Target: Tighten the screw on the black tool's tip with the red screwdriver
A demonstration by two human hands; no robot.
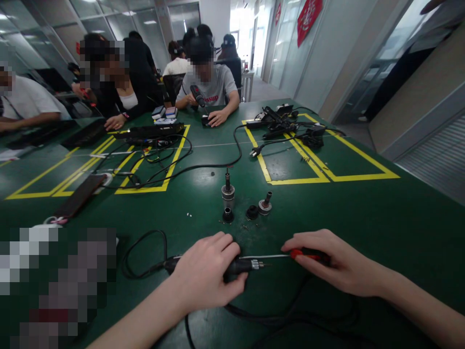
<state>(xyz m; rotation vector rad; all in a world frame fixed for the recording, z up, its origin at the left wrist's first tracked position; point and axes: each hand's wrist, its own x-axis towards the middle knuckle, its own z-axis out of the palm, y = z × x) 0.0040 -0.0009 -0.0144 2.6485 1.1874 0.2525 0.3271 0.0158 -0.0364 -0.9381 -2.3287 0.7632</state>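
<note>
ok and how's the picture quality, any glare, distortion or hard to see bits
Head view: blown-out glare at the far window; pale sheen on the green table; stretched look toward the edges; mosaic blocks hiding the lower-left corner; dark cables near the left hand hard to tell apart.

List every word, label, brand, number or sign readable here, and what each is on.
"ossup": red letters on the grey T-shirt; any earlier letters would be behind the drill.
Red signs, upper right: too blurred to read.
Dark marks beside the yellow tape: too small to tell whether they're writing.
Black tool, red-handled screwdriver: no readable text.
</note>
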